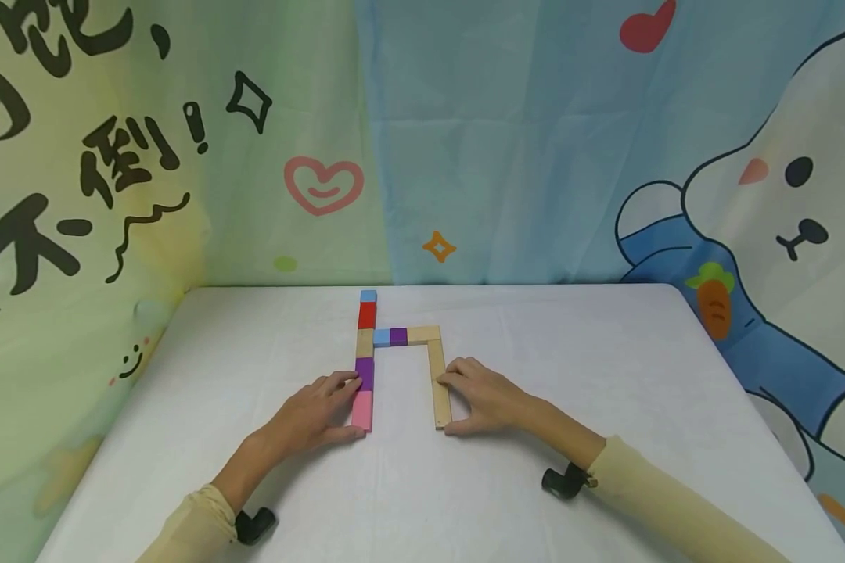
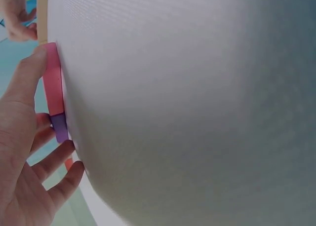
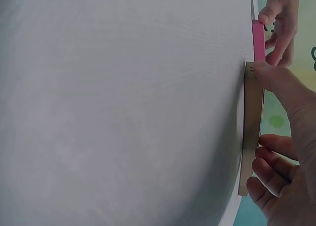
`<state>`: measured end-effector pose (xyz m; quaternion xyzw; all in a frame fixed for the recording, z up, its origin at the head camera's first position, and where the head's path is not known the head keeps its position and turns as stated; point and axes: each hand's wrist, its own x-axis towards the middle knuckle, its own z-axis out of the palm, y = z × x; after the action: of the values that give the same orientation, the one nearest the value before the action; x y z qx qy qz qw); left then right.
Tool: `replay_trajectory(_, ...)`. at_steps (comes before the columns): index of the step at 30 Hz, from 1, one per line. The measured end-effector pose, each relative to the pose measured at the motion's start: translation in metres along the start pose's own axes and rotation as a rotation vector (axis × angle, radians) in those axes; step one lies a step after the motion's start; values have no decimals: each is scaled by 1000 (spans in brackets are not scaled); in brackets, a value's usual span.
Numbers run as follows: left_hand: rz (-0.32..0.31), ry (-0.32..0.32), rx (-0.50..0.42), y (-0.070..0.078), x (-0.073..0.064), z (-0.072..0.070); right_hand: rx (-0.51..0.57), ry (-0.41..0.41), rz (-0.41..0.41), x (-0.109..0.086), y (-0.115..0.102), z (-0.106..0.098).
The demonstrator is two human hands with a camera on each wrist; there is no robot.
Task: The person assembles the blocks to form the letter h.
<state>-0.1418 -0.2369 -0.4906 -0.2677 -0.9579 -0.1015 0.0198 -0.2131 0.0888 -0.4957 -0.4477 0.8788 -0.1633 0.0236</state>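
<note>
Colored blocks lie flat on the table in an "h"-like outline. Its left column runs from a small blue block [image 1: 368, 296] through a red block [image 1: 367, 315], a wooden block [image 1: 364, 343] and a purple block [image 1: 364, 374] to a pink block [image 1: 362, 411]. My left hand [image 1: 317, 413] touches this column, thumb at the pink block's near end and fingertips by the purple block. Across on the right column, my right hand [image 1: 491, 397] rests its thumb at the near end of a wooden block [image 3: 252, 112], other fingertips along its outer side.
A crossbar of a light blue block [image 1: 382, 338], a small purple block [image 1: 398, 337] and a wooden block [image 1: 419, 335] joins the columns. White cloth covers the table [image 1: 591, 352]. A printed curtain [image 1: 500, 156] hangs right behind its far edge.
</note>
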Motion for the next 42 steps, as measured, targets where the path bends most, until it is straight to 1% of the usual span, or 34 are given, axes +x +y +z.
replay_trajectory(10,-4,-3,11,1,0,0,-9,1,-1,-2,0,0)
replay_trajectory(23,-3,3,16,0,0,3,17,-29,40,-5,0,1)
replay_trajectory(28,-2,12,16,0,0,3,56,-42,73,-7,-1,0)
replay_trajectory(31,-7,4,18,0,0,3,88,-60,96,-10,-2,-1)
replay_trajectory(37,-15,-14,4,0,1,2,117,-81,121,-13,-2,-3)
replay_trajectory(42,-15,-12,7,0,1,2,151,-93,146,-14,-2,-7)
